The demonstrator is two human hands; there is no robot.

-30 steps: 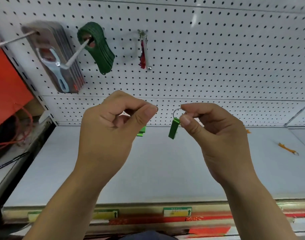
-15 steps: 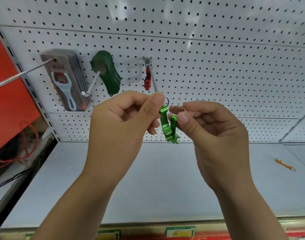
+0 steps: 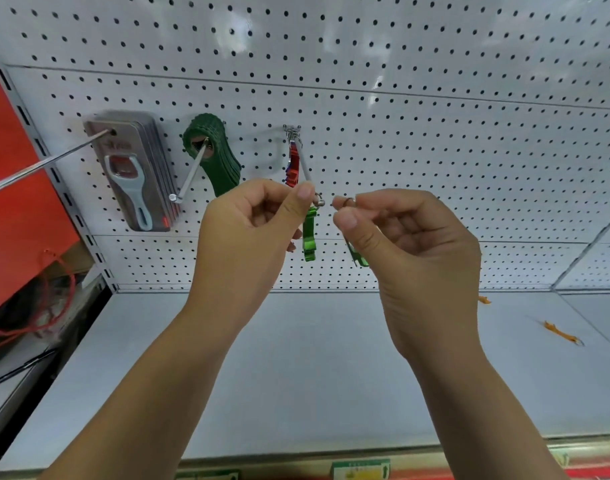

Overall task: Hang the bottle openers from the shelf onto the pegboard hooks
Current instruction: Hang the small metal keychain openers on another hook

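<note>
My left hand pinches the key ring of a green bottle opener right at the tip of the middle pegboard hook. The opener dangles below the tip. My right hand pinches the ring of a second green bottle opener, mostly hidden behind the fingers, just right of the hook tip. A red opener hangs at the back of the same hook against the white pegboard.
Dark green openers hang on a hook to the left, and carded white openers on another further left. The grey shelf lies below, with an orange strap at the right. A red panel stands at far left.
Both hands rose from above the shelf to the middle hook. The two green openers, close together half a second ago, are now apart, the left one at the hook tip.
</note>
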